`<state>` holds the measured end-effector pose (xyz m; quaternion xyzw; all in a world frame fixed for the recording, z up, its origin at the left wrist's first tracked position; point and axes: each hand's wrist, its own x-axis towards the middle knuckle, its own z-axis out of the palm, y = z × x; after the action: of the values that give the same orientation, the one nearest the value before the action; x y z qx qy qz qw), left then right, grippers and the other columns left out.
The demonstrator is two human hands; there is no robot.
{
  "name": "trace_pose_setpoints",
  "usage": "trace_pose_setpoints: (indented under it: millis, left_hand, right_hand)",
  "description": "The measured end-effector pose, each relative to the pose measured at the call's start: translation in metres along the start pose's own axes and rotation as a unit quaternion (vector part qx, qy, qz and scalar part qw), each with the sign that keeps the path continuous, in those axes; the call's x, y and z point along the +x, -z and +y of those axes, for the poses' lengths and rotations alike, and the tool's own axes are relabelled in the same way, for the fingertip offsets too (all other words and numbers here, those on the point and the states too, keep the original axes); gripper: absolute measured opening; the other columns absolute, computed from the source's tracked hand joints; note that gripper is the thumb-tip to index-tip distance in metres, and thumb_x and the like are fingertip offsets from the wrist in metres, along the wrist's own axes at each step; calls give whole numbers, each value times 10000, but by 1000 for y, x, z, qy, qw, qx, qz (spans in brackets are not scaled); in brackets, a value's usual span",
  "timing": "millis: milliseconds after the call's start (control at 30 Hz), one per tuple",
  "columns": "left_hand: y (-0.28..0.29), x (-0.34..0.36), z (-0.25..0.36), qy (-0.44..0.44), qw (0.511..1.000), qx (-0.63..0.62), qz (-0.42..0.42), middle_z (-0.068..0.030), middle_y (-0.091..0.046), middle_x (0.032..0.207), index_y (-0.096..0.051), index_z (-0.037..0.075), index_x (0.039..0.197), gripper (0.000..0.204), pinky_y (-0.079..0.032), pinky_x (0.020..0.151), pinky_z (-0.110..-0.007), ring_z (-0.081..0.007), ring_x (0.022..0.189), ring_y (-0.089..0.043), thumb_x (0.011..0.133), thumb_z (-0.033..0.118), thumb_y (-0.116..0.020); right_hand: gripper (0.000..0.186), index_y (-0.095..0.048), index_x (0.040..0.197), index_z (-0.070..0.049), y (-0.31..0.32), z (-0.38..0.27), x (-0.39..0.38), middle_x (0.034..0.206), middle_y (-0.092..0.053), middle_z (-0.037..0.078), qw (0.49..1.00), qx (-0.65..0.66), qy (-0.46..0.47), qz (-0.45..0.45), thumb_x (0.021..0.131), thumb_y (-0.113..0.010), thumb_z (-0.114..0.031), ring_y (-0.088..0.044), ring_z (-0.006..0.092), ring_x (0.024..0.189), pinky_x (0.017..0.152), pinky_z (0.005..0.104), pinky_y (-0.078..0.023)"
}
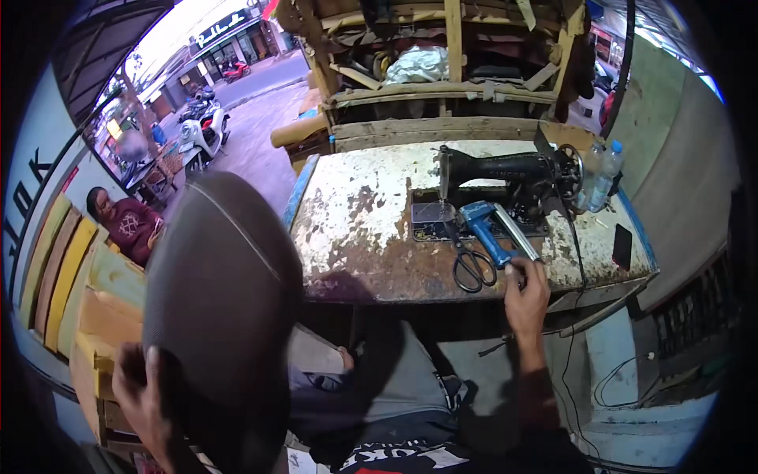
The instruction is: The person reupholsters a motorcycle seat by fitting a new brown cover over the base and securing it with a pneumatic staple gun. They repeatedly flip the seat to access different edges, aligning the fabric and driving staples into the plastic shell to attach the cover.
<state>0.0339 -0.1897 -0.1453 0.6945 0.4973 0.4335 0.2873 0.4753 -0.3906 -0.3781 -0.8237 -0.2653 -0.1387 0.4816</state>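
Observation:
My left hand (146,395) grips the lower edge of a large dark brown padded seat (221,261), held upright with a pale seam running down it. My right hand (527,296) has its fingers closed at the handle end of a blue staple gun (480,221), which lies on the white, worn tabletop (351,229). A silver metal bar (513,231) lies alongside the gun. Black-handled scissors (467,270) rest just left of it. Behind these tools stands a black sewing machine (497,170).
Plastic bottles (602,178) and a dark phone (622,246) sit at the table's right. A wooden rack (450,55) stands behind. At left, another person (126,221) sits beside foam slabs (67,284); scooters (197,134) stand outside. A black cable (576,276) hangs over the front edge.

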Motion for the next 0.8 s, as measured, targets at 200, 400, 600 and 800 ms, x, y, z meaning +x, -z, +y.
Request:
trace_pose_setpoints:
  millis: [200,400,600,800]
  left_hand:
    - [-189,-36,11,-326,910,223,128,-142,-537,748,-571,35,856,191,-442,520,-451,-349,619,-582,921,113,-733]
    - [-308,-86,-82,-355,871,336,56,-9,-466,735,-488,160,775,157,-445,434,-292,-123,617,-574,857,124,-618]
    - [-315,-94,-85,-378,883,279,-12,-5,-497,781,-524,139,816,115,-473,464,-233,-114,622,-560,871,130,-625]
    - [-304,-117,-101,-351,868,312,-158,-38,-601,845,-587,-104,1321,462,-539,481,-254,-114,701,-675,899,84,-614]
  right_hand:
    - [641,-528,1384,3,-62,60,72,1134,-654,281,960,-254,34,-108,851,-806,-220,-659,445,1062,931,539,-514]
    - [708,-512,1351,73,-94,54,120,1151,-693,352,911,-326,-40,-249,799,-769,-290,-684,504,1089,962,547,-543]
    - [517,-622,1135,120,-34,-15,114,981,-678,405,942,-266,32,-203,855,-661,-313,-693,522,988,910,571,-534]
    - [434,-690,1134,60,26,-132,44,865,-743,166,932,-86,69,-346,745,-713,-133,-710,239,813,775,403,-552]
